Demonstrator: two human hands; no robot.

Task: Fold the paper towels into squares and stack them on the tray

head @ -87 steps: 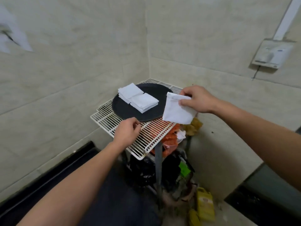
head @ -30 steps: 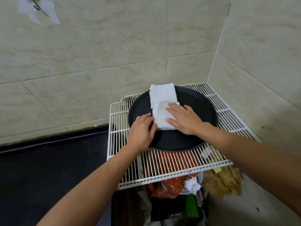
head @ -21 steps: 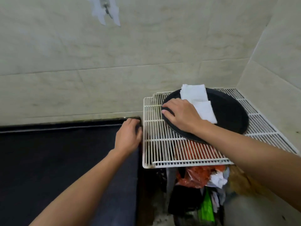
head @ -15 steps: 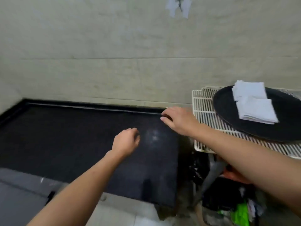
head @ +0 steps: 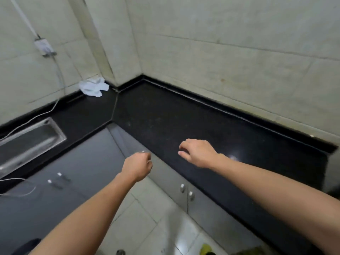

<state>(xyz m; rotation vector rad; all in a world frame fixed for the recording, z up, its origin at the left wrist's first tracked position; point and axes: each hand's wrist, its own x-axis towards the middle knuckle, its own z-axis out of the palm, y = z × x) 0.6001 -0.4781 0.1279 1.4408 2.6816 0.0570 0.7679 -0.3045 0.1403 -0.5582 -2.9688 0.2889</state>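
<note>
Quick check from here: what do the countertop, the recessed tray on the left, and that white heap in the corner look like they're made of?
Countertop: looks like polished black stone, perhaps granite; it is speckled, with a glossy highlight and a seam at the corner.
Recessed tray: brushed metal, likely stainless steel, from its grey sheen.
White heap: crumpled soft paper or cloth; too far to tell which.

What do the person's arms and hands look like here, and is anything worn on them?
Both forearms are bare as far as the frame shows: no sleeves, gloves, watch or bands. The left hand has a small shiny glint at the top of its knuckles, possibly a ring, though it is too small to be sure. The right hand shows no ring or other markings.
</note>
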